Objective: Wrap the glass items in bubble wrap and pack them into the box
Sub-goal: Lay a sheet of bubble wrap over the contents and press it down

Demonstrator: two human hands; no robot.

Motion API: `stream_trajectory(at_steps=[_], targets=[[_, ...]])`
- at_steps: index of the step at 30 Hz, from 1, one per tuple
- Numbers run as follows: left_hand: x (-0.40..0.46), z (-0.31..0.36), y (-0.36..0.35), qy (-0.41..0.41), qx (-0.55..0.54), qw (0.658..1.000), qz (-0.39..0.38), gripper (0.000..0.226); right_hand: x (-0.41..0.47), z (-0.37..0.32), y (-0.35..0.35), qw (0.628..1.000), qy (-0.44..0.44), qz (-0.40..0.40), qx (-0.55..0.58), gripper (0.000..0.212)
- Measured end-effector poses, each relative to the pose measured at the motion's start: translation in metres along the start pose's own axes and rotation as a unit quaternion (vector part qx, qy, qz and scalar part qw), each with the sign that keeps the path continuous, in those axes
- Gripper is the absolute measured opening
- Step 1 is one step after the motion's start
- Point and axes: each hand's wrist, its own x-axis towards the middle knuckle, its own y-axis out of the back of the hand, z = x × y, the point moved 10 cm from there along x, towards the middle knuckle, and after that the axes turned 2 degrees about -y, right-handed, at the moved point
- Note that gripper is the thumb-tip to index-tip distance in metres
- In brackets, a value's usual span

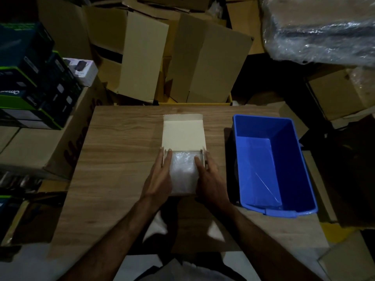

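Observation:
A small white cardboard box [183, 134] lies in the middle of the wooden table [121, 155], its lid flap open and pointing away from me. A bubble-wrapped item [183, 171] fills the box. My left hand [160, 177] rests along the box's left side, with straight fingers touching the wrap. My right hand [209, 177] lies along the right side, its fingers also on the wrap. The glass under the wrap is hidden.
A blue plastic bin [294, 159] with clear plastic sheets inside stands at the table's right. Stacked cardboard boxes [182, 57] crowd the back and sides. Dark product boxes [30, 78] pile up at left, and plastic-wrapped goods [324, 27] at top right.

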Motion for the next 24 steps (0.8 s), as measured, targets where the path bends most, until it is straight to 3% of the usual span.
stream_trajectory(at_steps=[3,8,16,19,22,24], targets=[[-0.005,0.002,-0.012,0.010,0.004,1.000,-0.019,0.071,-0.004,-0.013,-0.015,1.000,0.016,-0.021,0.014,0.088],[-0.014,0.008,-0.031,-0.074,0.043,0.995,-0.043,0.060,-0.009,-0.013,-0.032,0.998,0.013,-0.059,-0.002,0.082],[-0.013,-0.012,-0.049,-0.056,0.128,0.988,-0.061,0.058,-0.010,-0.008,-0.032,0.997,0.065,-0.039,0.022,0.064],[-0.002,-0.013,-0.041,-0.081,0.118,0.989,-0.039,0.046,0.000,0.004,-0.021,0.999,0.007,0.005,0.048,0.057],[0.028,-0.023,-0.015,-0.020,0.106,0.994,-0.014,0.041,0.022,0.011,-0.014,0.999,-0.021,0.006,0.048,0.063],[0.048,-0.031,-0.010,0.015,0.082,0.996,-0.035,0.054,0.039,0.015,-0.020,0.998,-0.017,-0.030,0.052,0.066]])
